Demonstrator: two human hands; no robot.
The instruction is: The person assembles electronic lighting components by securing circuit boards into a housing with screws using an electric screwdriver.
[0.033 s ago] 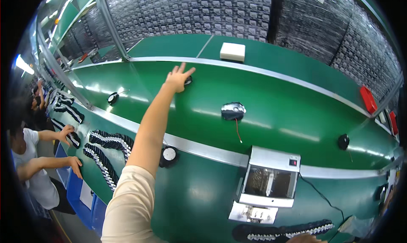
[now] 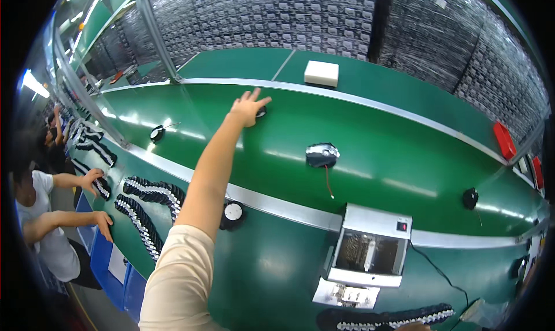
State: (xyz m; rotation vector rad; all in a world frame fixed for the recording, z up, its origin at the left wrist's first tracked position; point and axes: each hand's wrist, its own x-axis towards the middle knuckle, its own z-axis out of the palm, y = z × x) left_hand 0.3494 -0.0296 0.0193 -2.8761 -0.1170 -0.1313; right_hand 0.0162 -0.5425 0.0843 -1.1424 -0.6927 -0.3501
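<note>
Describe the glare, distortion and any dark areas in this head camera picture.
Head view: strong fisheye bend, so the metal rail along the green belt curves and black corners ring the frame; soft streaks of lamp glare lie on the belt near the left hand and the black round part; a bright lamp blows out at far left; focus is sharp mid-frame, softer toward the rim.

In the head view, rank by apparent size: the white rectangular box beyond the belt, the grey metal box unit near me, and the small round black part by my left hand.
1. Grey metal box unit, though nearest the camera.
2. White rectangular box.
3. Small round black part, partly hidden by the left hand.
</note>
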